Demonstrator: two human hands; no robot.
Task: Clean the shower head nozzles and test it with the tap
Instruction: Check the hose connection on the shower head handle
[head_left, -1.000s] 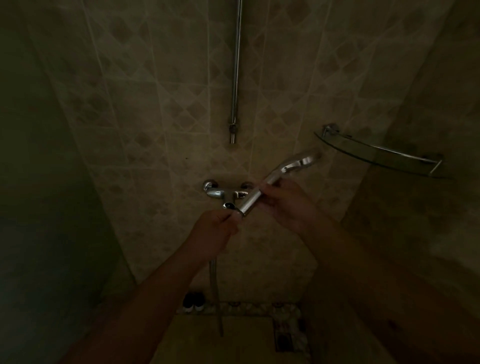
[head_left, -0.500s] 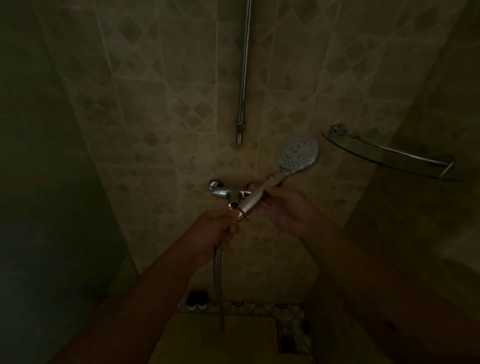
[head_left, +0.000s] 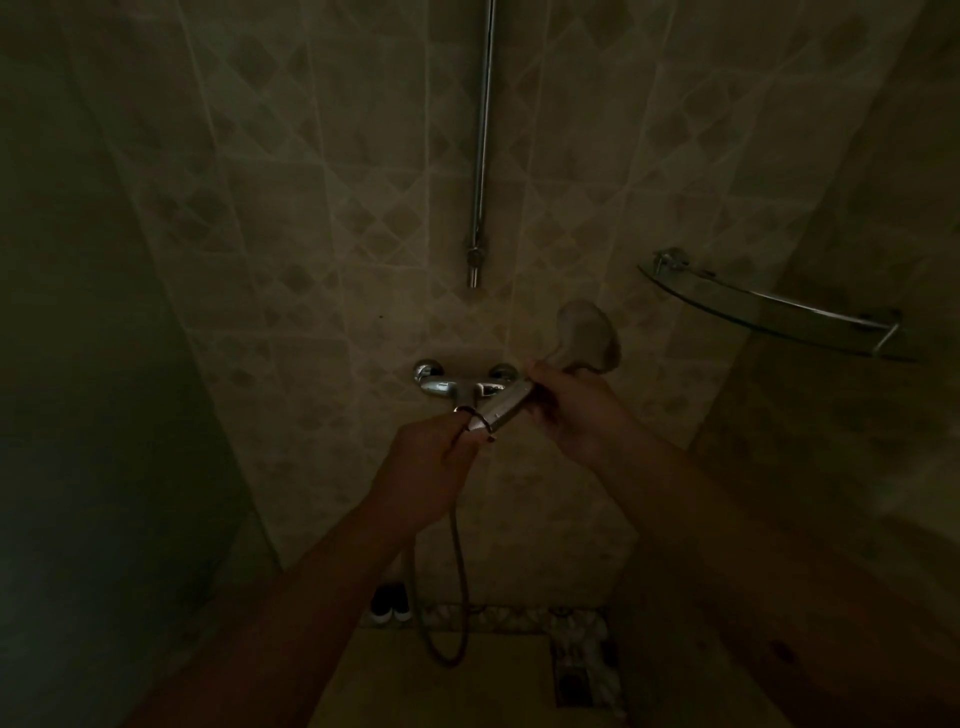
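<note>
Head view, dim shower stall. The tiled back wall (head_left: 311, 218) is bounded by a dark wall on the left and a tiled side wall on the right, leaving a narrow wedge of open room in the centre where both arms reach. A chrome riser rail (head_left: 482, 140) runs down the back wall and ends above the tap (head_left: 457, 387), which is mounted on the wall between the two hands. A glass corner shelf (head_left: 769, 317) with a metal rail juts from the right corner, above and to the right of the right hand. On the floor below lie a drain grate (head_left: 574, 675) and a dark pair of shoes (head_left: 390, 603) at the foot of the wall.

The shower head (head_left: 587, 338) is held in front of the tap, tilted up toward the right; its round head is motion-blurred, so the nozzles cannot be made out. Its chrome handle slants down-left. The right hand (head_left: 576, 410) is closed around the handle just below the head. The left hand (head_left: 431, 467) is clenched on the hose (head_left: 460, 571) at the handle's lower end; the hose hangs down and loops near the floor.
</note>
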